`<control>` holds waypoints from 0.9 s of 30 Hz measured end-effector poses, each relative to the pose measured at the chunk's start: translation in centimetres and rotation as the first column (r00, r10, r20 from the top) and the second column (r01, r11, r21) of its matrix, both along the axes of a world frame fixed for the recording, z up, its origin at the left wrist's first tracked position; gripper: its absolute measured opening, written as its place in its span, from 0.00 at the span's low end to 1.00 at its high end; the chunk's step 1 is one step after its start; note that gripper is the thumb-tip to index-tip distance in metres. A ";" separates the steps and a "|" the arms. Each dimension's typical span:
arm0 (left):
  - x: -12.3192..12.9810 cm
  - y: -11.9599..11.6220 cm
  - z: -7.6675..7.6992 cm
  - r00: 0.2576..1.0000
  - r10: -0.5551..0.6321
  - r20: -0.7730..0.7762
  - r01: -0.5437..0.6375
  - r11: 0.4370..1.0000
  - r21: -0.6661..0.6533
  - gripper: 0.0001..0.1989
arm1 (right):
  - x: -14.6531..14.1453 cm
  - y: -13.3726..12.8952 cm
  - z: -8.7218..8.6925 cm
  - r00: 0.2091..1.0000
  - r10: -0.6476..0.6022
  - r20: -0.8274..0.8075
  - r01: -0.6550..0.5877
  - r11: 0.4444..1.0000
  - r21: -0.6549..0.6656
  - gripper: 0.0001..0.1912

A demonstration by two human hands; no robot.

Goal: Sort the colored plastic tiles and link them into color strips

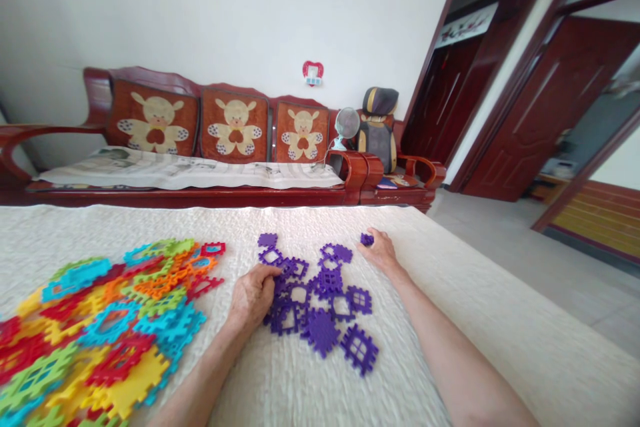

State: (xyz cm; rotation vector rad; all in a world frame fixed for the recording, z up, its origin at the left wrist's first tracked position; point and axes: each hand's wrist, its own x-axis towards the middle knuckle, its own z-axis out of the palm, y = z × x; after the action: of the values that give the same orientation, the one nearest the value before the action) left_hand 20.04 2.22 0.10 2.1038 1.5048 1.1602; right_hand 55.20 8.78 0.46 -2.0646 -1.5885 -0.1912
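Observation:
Toward the far right of the table, my right hand [380, 251] is closed in a pinch on a small purple interlocking tile [367, 239]. My left hand [254, 295] has its fingers curled at the left side of a group of purple interlocking tiles [323, 329]. Its fingertips close on a purple tile there, partly hidden by the hand. Some of these tiles are solid, others have window-like or open centres, and many overlap. One solid purple tile [268, 239] lies at the far end of the group, beyond my left hand.
A heap of red, yellow, green, blue and orange interlocking tiles [110, 322] covers the table's left side. The table has a cream textured cloth [480, 353]. Behind it stand a red wooden sofa [310, 197] with bear cushions [235, 130] and a small fan [347, 124].

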 end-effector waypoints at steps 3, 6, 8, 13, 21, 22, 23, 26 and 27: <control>0.0 0.1 -0.2 1.000 0.004 -0.004 -0.004 1.000 0.007 0.15 | -0.6 0.3 0.0 0.999 -0.047 0.004 0.047 0.999 0.006 0.31; 0.0 0.1 -0.2 1.000 0.006 -0.004 -0.006 1.000 0.006 0.15 | -1.0 0.4 0.0 0.998 -0.061 0.023 0.061 0.998 0.008 0.30; -0.1 0.0 -0.1 1.000 0.005 -0.003 -0.005 1.000 0.007 0.15 | -1.2 0.3 0.0 0.998 -0.052 0.034 0.053 0.999 -0.003 0.29; -0.1 -0.1 0.0 1.000 0.010 -0.010 -0.009 1.000 0.017 0.15 | -1.5 -0.3 0.1 0.999 0.038 -0.022 -0.035 0.993 0.112 0.28; 0.0 -0.1 0.1 1.000 0.026 -0.013 -0.026 1.000 0.004 0.16 | -2.2 -3.6 1.0 0.935 0.224 -0.274 -0.105 0.914 0.391 0.16; 0.1 -0.1 0.1 1.000 0.028 -0.013 -0.028 1.000 0.002 0.16 | -2.6 -4.5 1.2 0.910 0.273 -0.311 -0.160 0.926 0.342 0.15; 0.1 -0.1 0.2 1.000 0.028 -0.013 -0.028 1.000 0.000 0.16 | -3.1 -5.4 1.4 0.879 0.332 -0.342 -0.240 0.928 0.283 0.14; 0.1 -0.1 0.2 1.000 0.014 -0.011 -0.014 1.000 -0.002 0.16 | -4.5 -8.5 2.3 0.774 0.506 -0.380 -0.499 0.857 0.127 0.15; 0.1 -0.1 0.2 1.000 0.010 -0.009 -0.010 1.000 0.001 0.16 | -4.9 -9.5 2.8 0.746 0.542 -0.388 -0.553 0.828 0.093 0.17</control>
State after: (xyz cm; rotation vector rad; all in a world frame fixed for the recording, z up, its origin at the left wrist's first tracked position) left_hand 20.11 2.10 0.32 2.1076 1.5206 1.1560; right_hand 50.33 -0.75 3.23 -1.4308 -1.8425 0.4460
